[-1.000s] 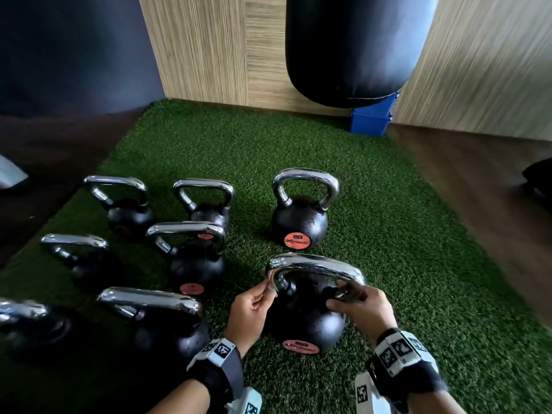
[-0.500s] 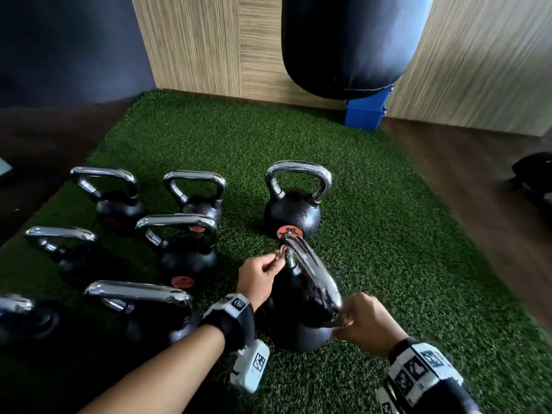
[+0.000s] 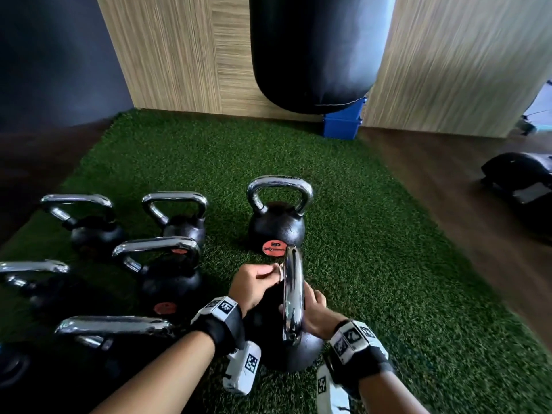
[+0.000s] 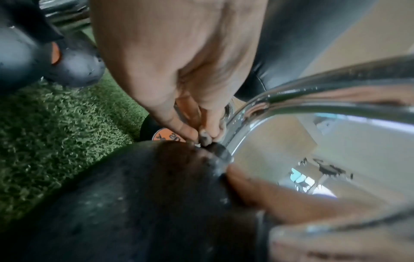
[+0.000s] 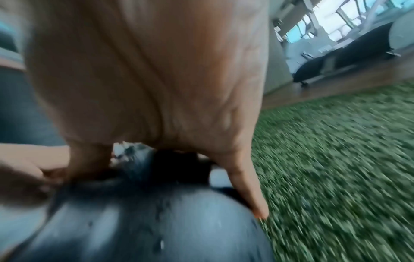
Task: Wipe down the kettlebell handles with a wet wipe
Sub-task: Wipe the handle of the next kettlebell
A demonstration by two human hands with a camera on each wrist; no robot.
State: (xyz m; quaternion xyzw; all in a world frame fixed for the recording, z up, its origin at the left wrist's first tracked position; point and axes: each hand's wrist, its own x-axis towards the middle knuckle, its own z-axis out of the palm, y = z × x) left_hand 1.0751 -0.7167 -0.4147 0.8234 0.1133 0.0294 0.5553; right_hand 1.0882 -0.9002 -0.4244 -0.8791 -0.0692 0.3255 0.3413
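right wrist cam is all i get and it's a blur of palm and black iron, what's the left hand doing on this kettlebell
observer: The left hand pinches a small pale wet wipe against the far end of the chrome handle.
operator: anything right past that end
observer: Yes, a kettlebell with an orange label stands upright just beyond it on the green turf.
operator: and further left
observer: Several more kettlebells stand in a cluster there, handles up.
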